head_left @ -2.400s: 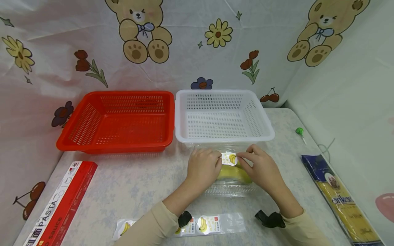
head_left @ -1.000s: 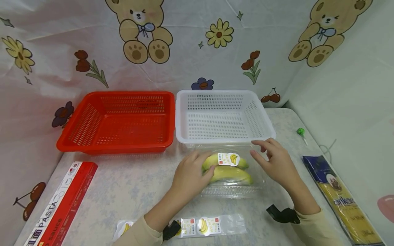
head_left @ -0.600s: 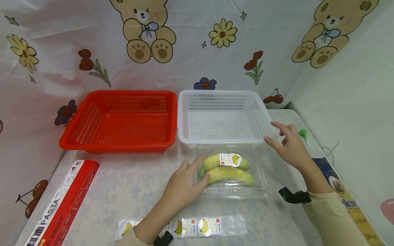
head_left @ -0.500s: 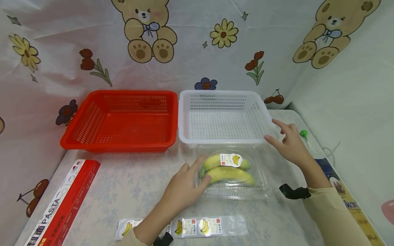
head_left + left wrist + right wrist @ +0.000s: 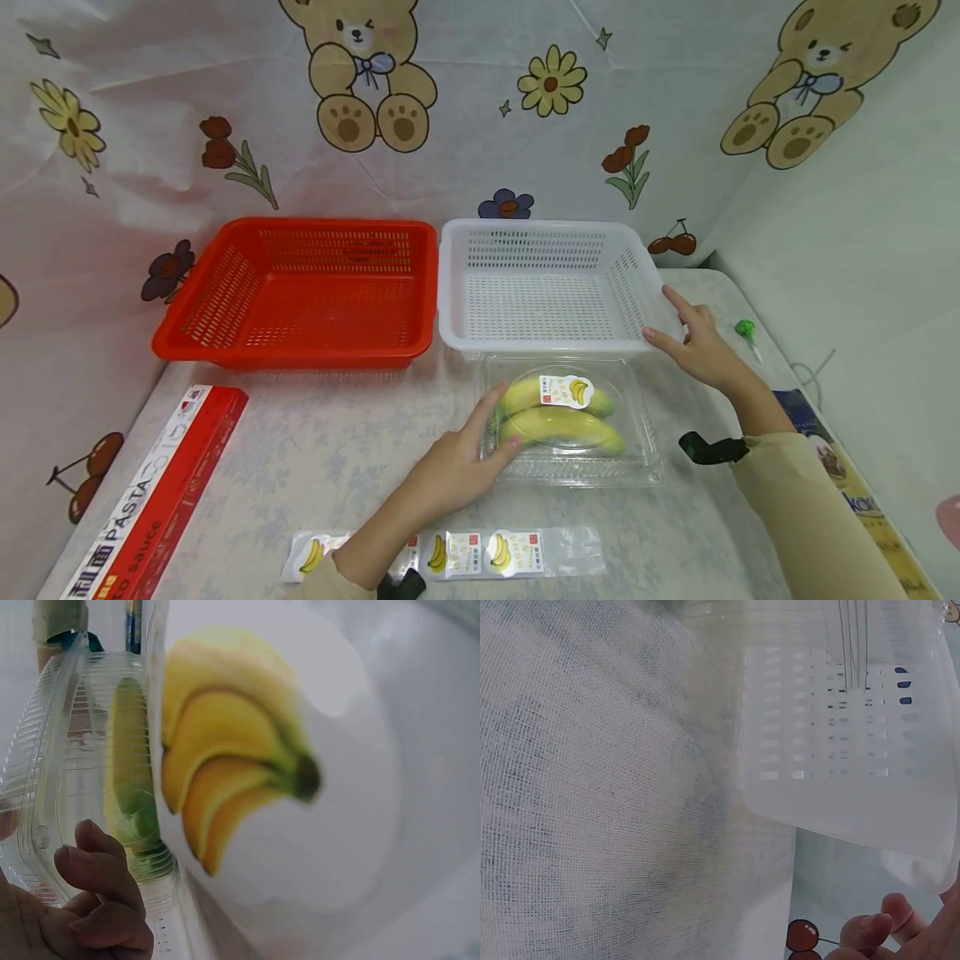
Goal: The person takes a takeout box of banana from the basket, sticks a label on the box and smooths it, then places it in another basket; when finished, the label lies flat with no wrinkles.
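Note:
A clear plastic clamshell box holds two bananas, and a white banana sticker is on its lid. My left hand lies at the box's left end, its index finger and thumb spread over the corner; the left wrist view shows the other fingers loosely bent beside the box. At the right rim of the white basket, my right hand has its thumb and index finger extended and apart, with fingertips right at the rim. Its other fingers are bent below the rim in the right wrist view.
A red basket stands left of the white one. Along the left lies a red pasta box; a strip of banana stickers lies in front. At right are a green lollipop and a pasta bag, partly behind the right arm.
Both hands have left the sticker, which now lies flat on the lid. The right hand moved right to the white basket's rim; the left moved to the box's left end.

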`<act>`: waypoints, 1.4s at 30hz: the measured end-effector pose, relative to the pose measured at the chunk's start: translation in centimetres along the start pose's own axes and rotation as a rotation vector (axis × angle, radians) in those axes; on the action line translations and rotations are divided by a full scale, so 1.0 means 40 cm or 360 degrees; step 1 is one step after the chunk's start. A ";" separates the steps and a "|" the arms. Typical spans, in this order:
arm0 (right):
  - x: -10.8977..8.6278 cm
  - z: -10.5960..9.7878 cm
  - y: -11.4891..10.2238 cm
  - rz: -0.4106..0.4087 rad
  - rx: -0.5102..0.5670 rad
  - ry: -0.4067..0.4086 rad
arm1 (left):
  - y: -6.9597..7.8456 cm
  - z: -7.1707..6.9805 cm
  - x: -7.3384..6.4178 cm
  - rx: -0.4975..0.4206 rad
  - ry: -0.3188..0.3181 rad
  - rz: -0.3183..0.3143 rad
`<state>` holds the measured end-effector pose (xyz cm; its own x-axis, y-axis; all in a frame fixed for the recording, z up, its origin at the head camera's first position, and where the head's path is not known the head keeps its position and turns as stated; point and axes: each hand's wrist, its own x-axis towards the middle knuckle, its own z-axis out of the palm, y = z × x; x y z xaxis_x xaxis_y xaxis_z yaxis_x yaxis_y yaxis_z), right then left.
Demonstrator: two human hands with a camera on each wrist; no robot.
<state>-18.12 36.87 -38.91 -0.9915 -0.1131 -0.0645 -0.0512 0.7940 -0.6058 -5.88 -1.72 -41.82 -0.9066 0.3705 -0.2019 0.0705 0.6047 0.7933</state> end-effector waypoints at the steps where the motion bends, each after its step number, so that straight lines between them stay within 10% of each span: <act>1: 0.002 0.000 0.003 0.0002 0.0012 -0.0020 | -0.002 -0.001 0.001 -0.0026 -0.0011 0.0000; 14: 0.017 0.007 0.017 0.0056 0.0289 -0.0172 | -0.027 -0.021 -0.025 -0.0281 -0.0031 0.0090; 42: 0.010 0.008 0.019 0.0101 0.0372 -0.0206 | -0.032 -0.095 -0.159 -0.0526 -0.0048 -0.0056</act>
<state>-18.53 37.22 -39.65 -0.9676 -0.1545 -0.1998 0.0547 0.6443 -0.7628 -1.77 -7.54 -39.35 -0.8929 0.3773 -0.2455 -0.1039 0.3578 0.9280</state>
